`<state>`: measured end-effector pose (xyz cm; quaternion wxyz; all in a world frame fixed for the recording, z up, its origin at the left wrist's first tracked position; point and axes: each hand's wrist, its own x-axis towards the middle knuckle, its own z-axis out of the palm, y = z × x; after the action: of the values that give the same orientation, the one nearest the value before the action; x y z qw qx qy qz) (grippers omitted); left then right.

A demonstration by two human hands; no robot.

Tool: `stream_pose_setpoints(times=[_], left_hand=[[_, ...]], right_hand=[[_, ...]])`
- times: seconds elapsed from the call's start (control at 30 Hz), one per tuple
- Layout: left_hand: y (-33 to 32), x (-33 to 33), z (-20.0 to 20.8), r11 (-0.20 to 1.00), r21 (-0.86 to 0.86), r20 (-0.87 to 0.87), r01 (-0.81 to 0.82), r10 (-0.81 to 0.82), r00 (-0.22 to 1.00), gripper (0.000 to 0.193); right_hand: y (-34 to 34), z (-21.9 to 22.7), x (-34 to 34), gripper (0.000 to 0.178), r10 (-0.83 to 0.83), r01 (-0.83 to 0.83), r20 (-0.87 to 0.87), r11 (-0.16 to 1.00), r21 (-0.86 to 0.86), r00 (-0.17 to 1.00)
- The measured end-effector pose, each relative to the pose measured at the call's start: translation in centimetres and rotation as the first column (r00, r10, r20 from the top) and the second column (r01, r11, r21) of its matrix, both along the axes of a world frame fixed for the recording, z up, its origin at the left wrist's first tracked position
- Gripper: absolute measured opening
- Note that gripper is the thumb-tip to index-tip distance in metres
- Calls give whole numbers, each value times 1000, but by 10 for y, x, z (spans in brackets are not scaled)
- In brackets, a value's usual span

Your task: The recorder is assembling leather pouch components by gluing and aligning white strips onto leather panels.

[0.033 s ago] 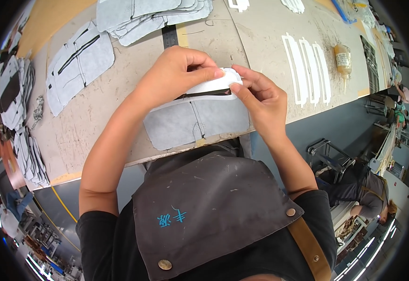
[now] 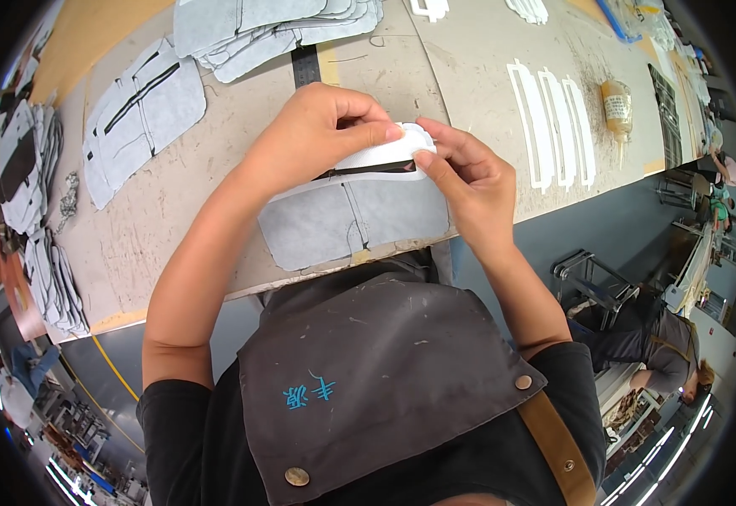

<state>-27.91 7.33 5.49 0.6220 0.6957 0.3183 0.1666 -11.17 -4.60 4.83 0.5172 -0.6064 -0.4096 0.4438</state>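
Note:
A light grey panel [image 2: 310,229], with a thin dark line running across it, lies at the table's front edge. Along its far side, a white piece [image 2: 376,155] is folded up, with a dark slit below it. My left hand [image 2: 321,126] is closed, thumb and forefinger pinching the top edge of the white piece. From the right, my right hand [image 2: 476,180] grips the rounded end of that same piece between thumb and fingers. The left hand covers the left part of the white piece.
Stacked grey panels [image 2: 275,29] lie at the back, and more panels [image 2: 144,118] lie on the left. White rectangular frames [image 2: 543,126] and a bottle of yellowish liquid [image 2: 617,110] are on the right. A dark strip [image 2: 305,67] lies behind my hands. Another person [image 2: 671,358] is beyond the table.

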Motion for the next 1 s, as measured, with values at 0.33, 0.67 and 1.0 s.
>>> stream_pose_setpoints(times=[0.33,0.67,1.0], left_hand=[[0,-3,-7,999,30,35,-22,21,999,22],[15,-70,-17,977,-89,-316,-193,157,936,43],[-5,-81,-17,932,-183,-279,-313,256,926,27]], right_hand=[[0,1,-5,30,17,-18,135,1000,9,991],[8,-11,18,30,-252,254,37,962,-96,967],[11,-26,19,31,-274,276,33,956,-94,961]])
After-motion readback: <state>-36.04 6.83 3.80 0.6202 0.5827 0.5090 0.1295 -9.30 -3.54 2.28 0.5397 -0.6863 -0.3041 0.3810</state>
